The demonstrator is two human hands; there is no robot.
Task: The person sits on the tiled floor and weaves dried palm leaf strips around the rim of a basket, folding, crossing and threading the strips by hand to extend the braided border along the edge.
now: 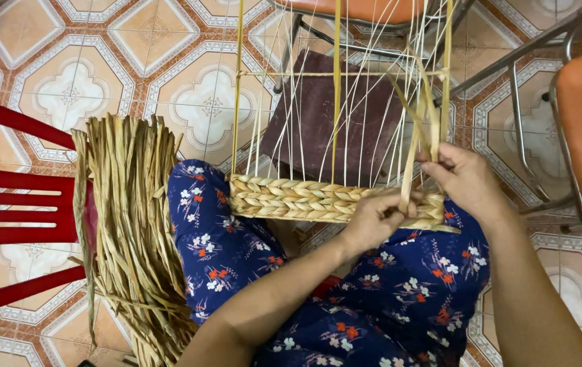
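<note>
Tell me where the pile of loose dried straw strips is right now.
In the head view the pile of dried straw strips lies left of centre, draped over the red chair, right beside the person's knee in blue floral cloth.

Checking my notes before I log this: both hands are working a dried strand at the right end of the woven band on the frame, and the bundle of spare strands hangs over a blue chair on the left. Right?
Not quite: the chair is red, not blue, as the head view shows. The rest holds: the left hand and right hand work a dried strand at the right end of the woven band on the frame, and the bundle of spare strands hangs over that chair.
</note>
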